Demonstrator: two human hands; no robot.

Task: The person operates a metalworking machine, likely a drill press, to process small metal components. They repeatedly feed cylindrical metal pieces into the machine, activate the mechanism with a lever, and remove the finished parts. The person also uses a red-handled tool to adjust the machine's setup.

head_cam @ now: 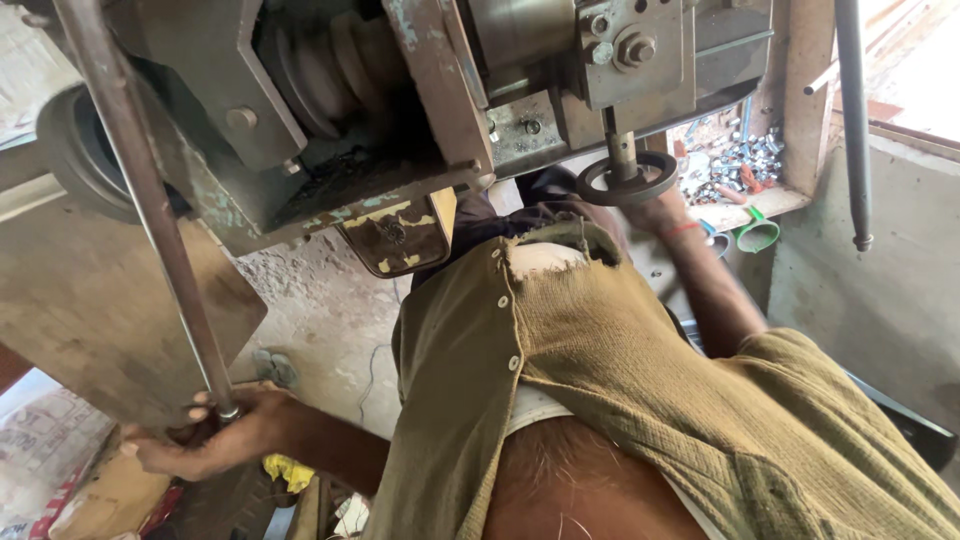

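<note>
My left hand (215,435), low at the left, is closed around the lower end of a long grey metal lever rod (150,200) that slants up across a heavy worn machine (330,120) with a stepped pulley. My right hand (660,212) reaches forward with a red thread at the wrist. It grips the rim of a small dark handwheel (628,181) on a short shaft under the machine's head. My olive button shirt (620,370) fills the middle and lower right.
A pile of shiny nuts (745,160) lies on a ledge behind the handwheel, with a green ring (757,235) below it. A second steel rod (851,120) hangs at the right. A flat metal plate (90,310), a printed sack (45,450) and a yellow rag (285,470) are at the left.
</note>
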